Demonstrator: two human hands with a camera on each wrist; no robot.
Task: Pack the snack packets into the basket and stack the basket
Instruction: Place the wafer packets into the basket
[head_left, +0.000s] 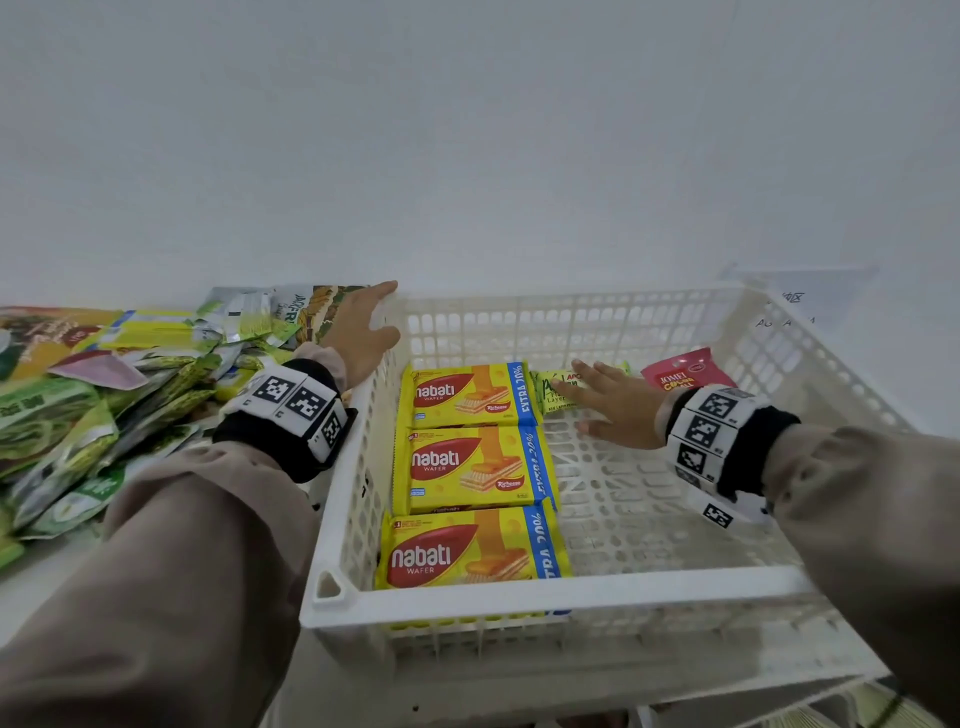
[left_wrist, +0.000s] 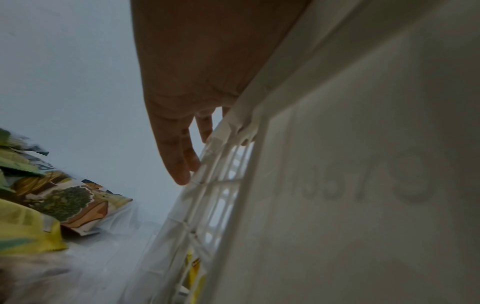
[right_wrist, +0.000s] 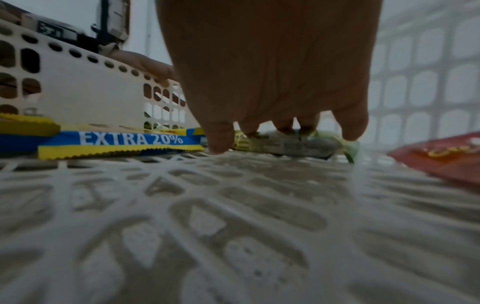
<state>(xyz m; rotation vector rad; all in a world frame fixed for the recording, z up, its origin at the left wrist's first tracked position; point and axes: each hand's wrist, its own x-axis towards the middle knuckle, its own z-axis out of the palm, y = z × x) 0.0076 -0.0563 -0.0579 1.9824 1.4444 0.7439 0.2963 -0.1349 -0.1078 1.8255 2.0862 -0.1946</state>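
A white plastic basket stands in front of me. Three yellow Nabati wafer packets lie in a column along its left side. My right hand is inside at the far end, its spread fingers lying on a small green packet. In the right wrist view the fingertips touch that green packet, and the thumb is down at the basket floor. A red packet lies beside it to the right. My left hand rests on the basket's far left corner, fingers straight along the outer wall.
A loose pile of green and yellow snack packets covers the table left of the basket. A white wall rises close behind. Another white basket shows below at the bottom right. The right half of the basket floor is bare.
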